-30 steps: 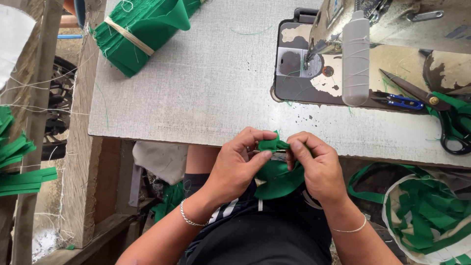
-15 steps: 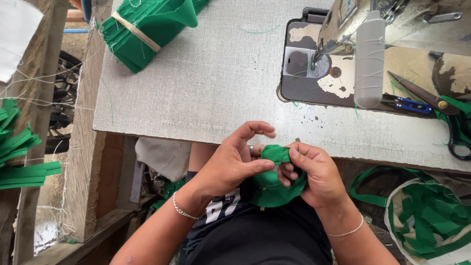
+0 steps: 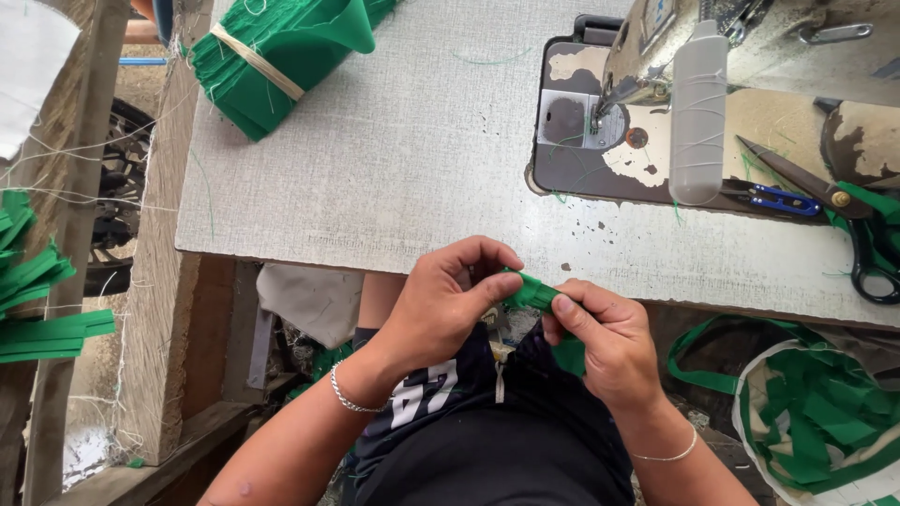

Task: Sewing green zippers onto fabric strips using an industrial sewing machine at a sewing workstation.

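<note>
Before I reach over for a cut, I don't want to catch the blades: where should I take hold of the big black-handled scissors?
Take the big scissors by the black handle loops at the table's right edge, coming from the right. The blades point up-left toward the sewing machine, so that side keeps your grip off the tips. Green fabric lies over part of the handles; lift it first.
</note>
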